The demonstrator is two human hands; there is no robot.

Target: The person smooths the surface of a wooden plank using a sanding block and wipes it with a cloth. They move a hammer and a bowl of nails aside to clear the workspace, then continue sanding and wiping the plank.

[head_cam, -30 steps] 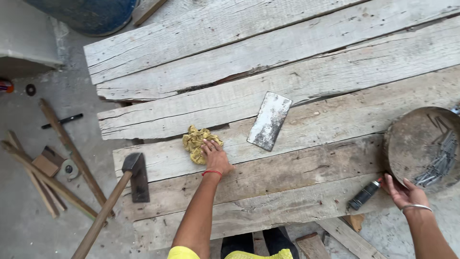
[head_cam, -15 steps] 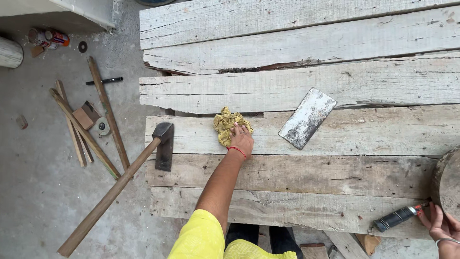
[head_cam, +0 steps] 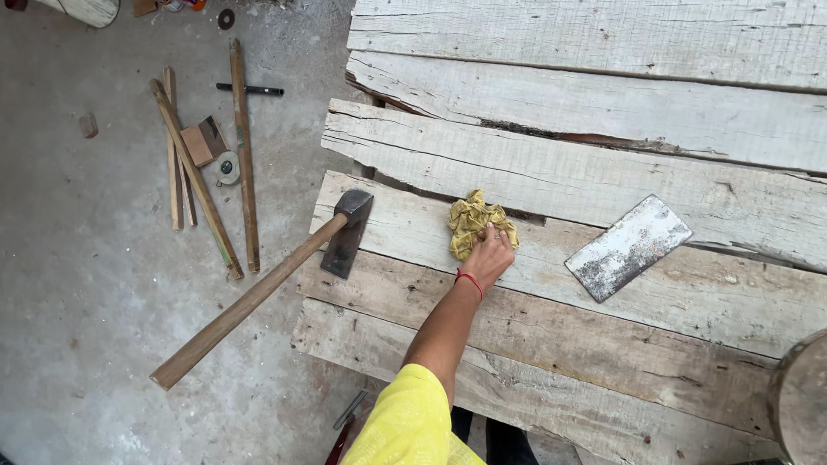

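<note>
Head view: the left hand [head_cam: 489, 257], a red thread at its wrist, presses down on a crumpled yellow cloth rag [head_cam: 476, 222], fingers curled over its near edge, on a weathered grey wooden plank [head_cam: 405, 224]. Left of the hand lies a long wooden-handled sledgehammer [head_cam: 276, 280], its dark metal head on the plank edge. Right of the hand lies a flat rusty metal blade [head_cam: 627, 247]. The right hand is out of sight.
</note>
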